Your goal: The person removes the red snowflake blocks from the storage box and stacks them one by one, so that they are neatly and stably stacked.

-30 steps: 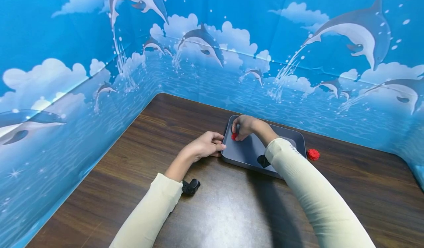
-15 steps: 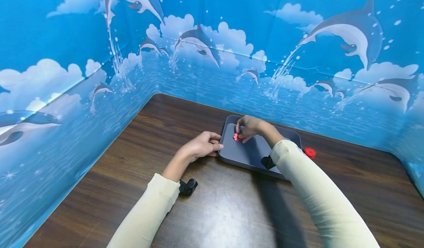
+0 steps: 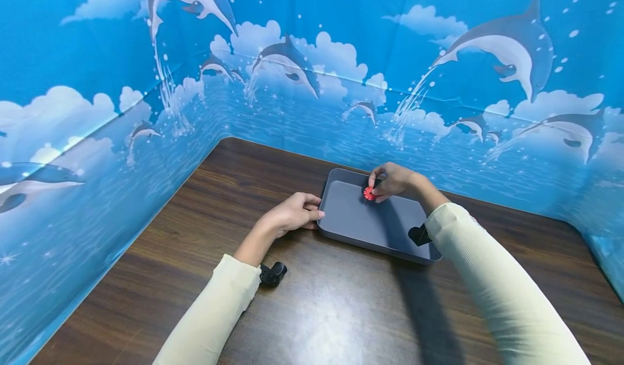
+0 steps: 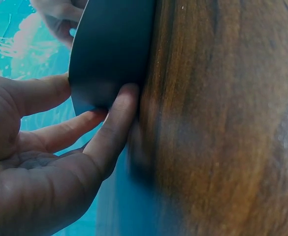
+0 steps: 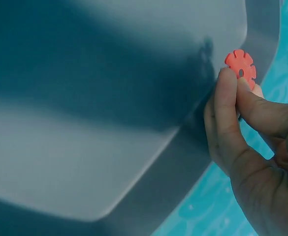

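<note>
My left hand [image 3: 294,213] holds the left edge of a grey rectangular tray [image 3: 341,234], with fingertips on its rim and outer wall. The left wrist view shows those fingers on the tray wall [image 4: 114,44]. Above the tray's far side, my right hand [image 3: 397,181] pinches a red notched plastic disc [image 3: 369,193] between thumb and fingers. Seen in the right wrist view, the plastic disc [image 5: 240,66] has slots round its rim and a hole in the middle. It appears raised off the tray floor.
The tray stands on a dark wooden table [image 3: 234,175]. A blue dolphin-print cloth [image 3: 312,116] rises behind and to the left of the table. A black wrist camera [image 3: 273,274] is strapped to my left wrist.
My right hand has carried the red notched disc rightward over the tray. The left hand stays at the tray's edge. My right arm now covers the place of the red pieces right of the tray.
</note>
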Available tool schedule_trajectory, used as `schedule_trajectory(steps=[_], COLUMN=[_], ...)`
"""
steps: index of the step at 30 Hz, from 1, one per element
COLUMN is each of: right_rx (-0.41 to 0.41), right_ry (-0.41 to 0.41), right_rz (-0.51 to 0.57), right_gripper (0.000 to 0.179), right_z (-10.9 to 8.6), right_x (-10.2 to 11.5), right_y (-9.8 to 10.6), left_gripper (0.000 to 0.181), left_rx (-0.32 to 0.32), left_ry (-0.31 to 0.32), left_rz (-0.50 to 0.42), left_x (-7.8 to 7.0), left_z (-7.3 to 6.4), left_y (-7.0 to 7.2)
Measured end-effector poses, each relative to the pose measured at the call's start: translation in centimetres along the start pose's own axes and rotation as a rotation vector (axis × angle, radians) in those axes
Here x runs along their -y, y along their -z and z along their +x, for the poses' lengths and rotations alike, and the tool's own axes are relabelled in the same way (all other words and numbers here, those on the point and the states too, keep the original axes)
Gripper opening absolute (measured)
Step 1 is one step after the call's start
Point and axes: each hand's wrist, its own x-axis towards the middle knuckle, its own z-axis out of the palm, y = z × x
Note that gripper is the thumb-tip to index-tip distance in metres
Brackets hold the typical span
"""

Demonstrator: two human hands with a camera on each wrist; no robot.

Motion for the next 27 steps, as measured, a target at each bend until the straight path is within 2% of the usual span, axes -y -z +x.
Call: schedule_trajectory(steps=[11, 19, 27], right_rx=[-0.069, -0.066, -0.093], right_ry=[-0.028, -0.058, -0.085], right_rz=[-0.114, -0.123, -0.189], right_gripper=[0.01, 0.01, 0.01], right_z=[-3.3, -5.7, -8.1], right_x=[-2.4, -4.9, -7.8], right_y=[3.4, 5.4, 6.9], left_gripper=[0.056, 0.056, 0.057], left_rx=[0.009, 0.009, 0.019], left_ry=[0.001, 0.0, -0.009], left_rz=[0.0, -0.01, -0.02], left_x=[0.0, -0.1, -0.2], left_z=[0.0, 0.0, 0.1], left_y=[0.0, 0.0, 0.0])
